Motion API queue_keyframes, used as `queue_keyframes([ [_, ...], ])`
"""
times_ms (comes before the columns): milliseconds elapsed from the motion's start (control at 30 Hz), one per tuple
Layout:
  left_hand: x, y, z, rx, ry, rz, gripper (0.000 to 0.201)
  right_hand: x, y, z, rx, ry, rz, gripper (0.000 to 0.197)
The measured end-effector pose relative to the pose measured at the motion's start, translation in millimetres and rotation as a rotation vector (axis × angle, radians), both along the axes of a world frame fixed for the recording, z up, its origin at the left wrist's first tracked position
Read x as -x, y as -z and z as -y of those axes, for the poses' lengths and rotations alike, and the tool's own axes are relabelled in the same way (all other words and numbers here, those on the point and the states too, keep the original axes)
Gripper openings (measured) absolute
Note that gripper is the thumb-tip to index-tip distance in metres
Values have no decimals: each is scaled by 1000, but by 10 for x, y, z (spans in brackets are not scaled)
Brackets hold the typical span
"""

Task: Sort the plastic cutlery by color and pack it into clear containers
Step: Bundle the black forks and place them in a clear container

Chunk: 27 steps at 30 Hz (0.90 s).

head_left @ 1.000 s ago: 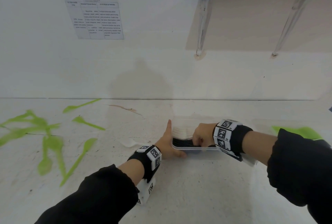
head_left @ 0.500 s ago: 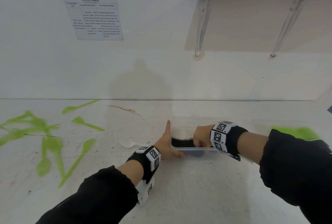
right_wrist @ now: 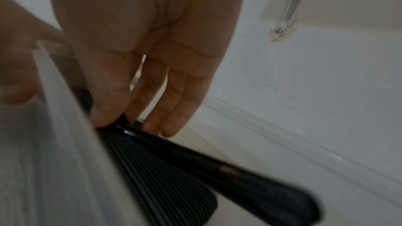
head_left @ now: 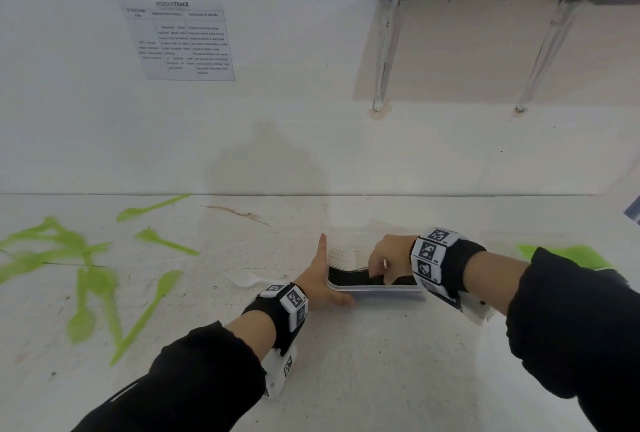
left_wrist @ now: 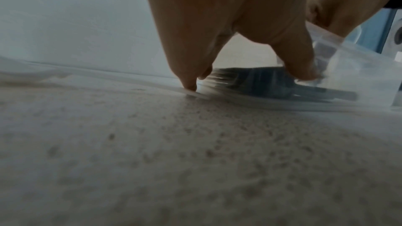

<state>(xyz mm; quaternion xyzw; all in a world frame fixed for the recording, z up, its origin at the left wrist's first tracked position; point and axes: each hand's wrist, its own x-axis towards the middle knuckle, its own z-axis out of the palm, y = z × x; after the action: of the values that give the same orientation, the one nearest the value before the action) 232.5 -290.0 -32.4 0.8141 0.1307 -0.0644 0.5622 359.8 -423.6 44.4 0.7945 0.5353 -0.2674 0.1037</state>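
Right hand [head_left: 384, 258], fingers pressed together, bears down on the black cutlery [right_wrist: 217, 167] inside the clear container [head_left: 381, 288]. Left hand [head_left: 320, 284], spread flat, braces its end. Both positions unchanged: the black batch is probably seated.

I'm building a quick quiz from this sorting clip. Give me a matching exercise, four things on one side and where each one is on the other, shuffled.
1 green cutlery
2 black cutlery
3 left hand
4 paper sheet

A in the container
B on the wall
C scattered on the table
D against the container's end

Pairs: 1-C, 2-A, 3-D, 4-B
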Motion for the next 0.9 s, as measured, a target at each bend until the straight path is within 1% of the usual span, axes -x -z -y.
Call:
queue_keyframes([
  [67,-2,6,-10,-9,2,-6,134,-32,-50,19,-52,63,-4,36],
  [167,0,-17,12,-14,-2,-3,131,-80,-79,31,-127,125,-19,34],
  [267,2,-24,17,-29,-7,-1,132,-104,-73,14,-213,219,-78,31],
  [367,8,-20,9,-42,0,-17,133,-101,-51,-38,-262,253,-63,29],
  [567,4,-47,19,-62,-9,-34,133,-98,-11,-132,-321,241,40,28],
  [700,7,-61,23,-56,-3,-31,132,-55,-26,-213,-241,145,77,30],
  [900,10,-47,21,-35,3,-20,133,-50,-43,-333,-179,118,160,26],
])
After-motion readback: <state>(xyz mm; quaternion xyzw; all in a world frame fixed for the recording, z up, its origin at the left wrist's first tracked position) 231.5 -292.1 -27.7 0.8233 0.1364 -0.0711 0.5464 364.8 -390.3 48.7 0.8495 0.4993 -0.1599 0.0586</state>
